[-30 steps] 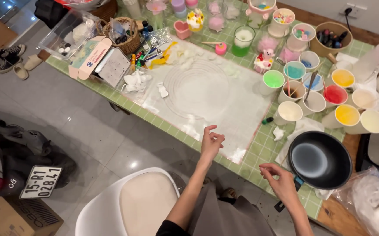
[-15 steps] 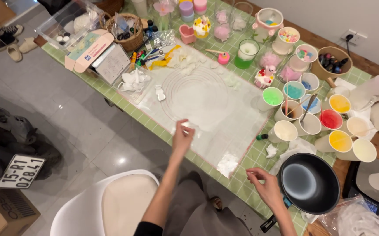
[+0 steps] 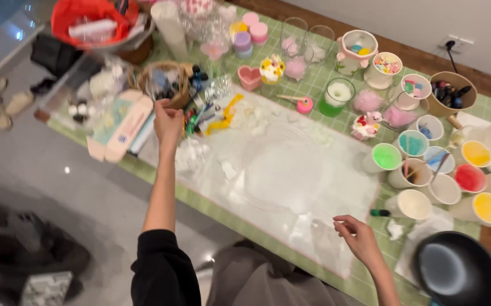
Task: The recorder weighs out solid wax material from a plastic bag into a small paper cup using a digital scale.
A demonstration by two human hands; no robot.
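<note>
Left hand: we reach our left hand far out over the table; its fingers are curled in narrow, and we cannot tell whether they grip anything.
Nearest to it: the woven basket lies just beyond our knuckles, round, of rough wicker, holding small bottles; a flat box with a pale lid lies just to the left.
Beside the wrist: crumpled white tissue sits just right of it, soft and wrinkled.
Middle: the white mat spreads between our two hands, smooth and glossy, with faint round rings on it.
Right hand: our right hand hovers over the near right corner of the mat, fingers loosely bent and holding nothing we can see.
Past it: paper cups of green, blue, red and yellow colour stand well beyond, on the green tiled table.
Far right: a round black pan, shiny inside, lies near our right hand.
</note>
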